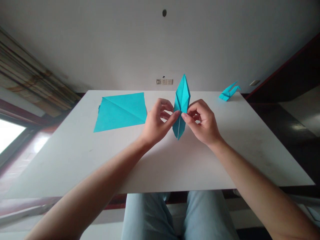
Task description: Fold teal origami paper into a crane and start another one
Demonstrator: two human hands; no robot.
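Note:
Between my two hands a folded blue origami paper [183, 95] stands upright as a narrow diamond, pointed at top and bottom. A slit runs down the middle of its lower half. My left hand [160, 120] pinches its left edge at mid-height, thumb on the near face. From the other side, my right hand [202, 121] grips the right edge the same way, with its thumb close to the left one. The fingers behind the paper are partly hidden. To the left lies a flat sheet of blue paper [122, 111] with a diagonal crease.
A finished blue paper crane [228, 92] sits at the far right corner of the white table [200, 170]. Wall sockets [164, 81] are behind the table's far edge. A curtain [27, 66] and a window are at the left. My legs are below the near edge.

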